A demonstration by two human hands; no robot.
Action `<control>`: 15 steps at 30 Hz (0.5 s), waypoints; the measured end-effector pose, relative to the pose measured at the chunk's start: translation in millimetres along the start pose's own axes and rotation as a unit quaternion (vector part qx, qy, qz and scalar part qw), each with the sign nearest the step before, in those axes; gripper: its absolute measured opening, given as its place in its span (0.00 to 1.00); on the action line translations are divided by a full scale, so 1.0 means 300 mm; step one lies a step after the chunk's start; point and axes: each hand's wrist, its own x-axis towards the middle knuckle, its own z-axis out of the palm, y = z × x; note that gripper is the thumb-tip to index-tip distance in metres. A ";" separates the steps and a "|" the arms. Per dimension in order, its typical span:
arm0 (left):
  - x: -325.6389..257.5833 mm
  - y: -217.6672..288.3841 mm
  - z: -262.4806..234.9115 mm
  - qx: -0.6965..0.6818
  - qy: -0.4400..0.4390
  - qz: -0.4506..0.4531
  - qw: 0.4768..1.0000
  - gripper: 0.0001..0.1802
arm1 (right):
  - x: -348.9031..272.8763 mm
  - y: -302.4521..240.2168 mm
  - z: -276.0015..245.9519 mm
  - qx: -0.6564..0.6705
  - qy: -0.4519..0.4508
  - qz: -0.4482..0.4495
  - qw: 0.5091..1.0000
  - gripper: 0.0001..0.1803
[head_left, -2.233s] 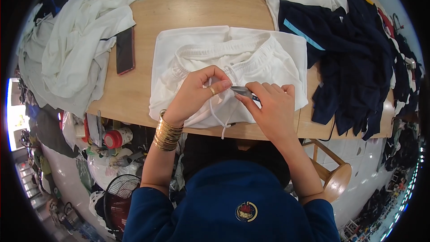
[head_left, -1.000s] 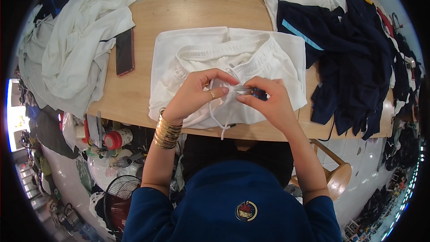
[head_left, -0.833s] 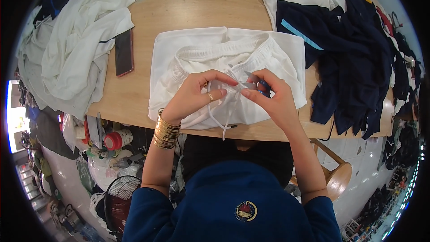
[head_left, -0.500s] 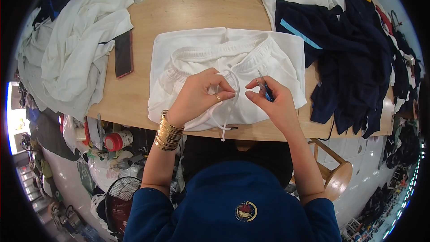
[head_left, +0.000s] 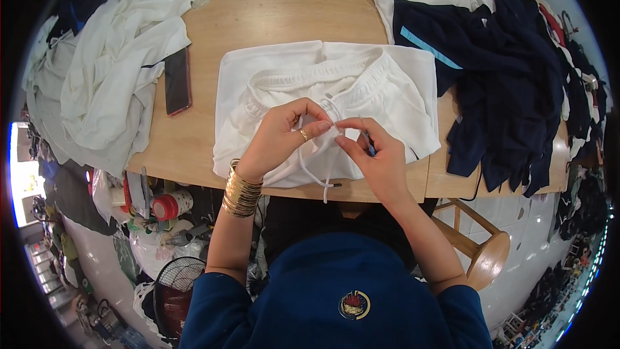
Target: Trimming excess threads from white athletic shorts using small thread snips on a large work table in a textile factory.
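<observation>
While right hand mostly hides snips, left hand pinching, drawstring partly covered

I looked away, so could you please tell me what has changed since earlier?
The right hand, apart just before, moved left up to the left hand; its snips, first pointed left, are now mostly hidden in its palm. The white garment and phone stayed put.

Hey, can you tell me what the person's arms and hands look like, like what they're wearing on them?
Both arms have short, dark blue sleeves. The left wrist carries a thick stack of gold-coloured bangles, and the left hand wears gold-coloured rings. The right hand is ungloved too, with no jewellery showing there or on its wrist.
</observation>
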 end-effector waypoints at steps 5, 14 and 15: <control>-0.006 -0.009 0.009 -0.040 -0.017 0.029 0.999 0.08 | 0.017 0.031 0.005 -0.033 0.030 -0.093 0.995 0.09; -0.012 0.039 0.007 0.125 -0.023 0.088 0.988 0.08 | 0.013 0.001 -0.016 -0.006 -0.044 -0.082 0.996 0.12; -0.010 0.040 0.008 0.125 -0.023 0.089 0.988 0.08 | 0.013 -0.002 -0.017 0.006 -0.047 -0.075 0.996 0.12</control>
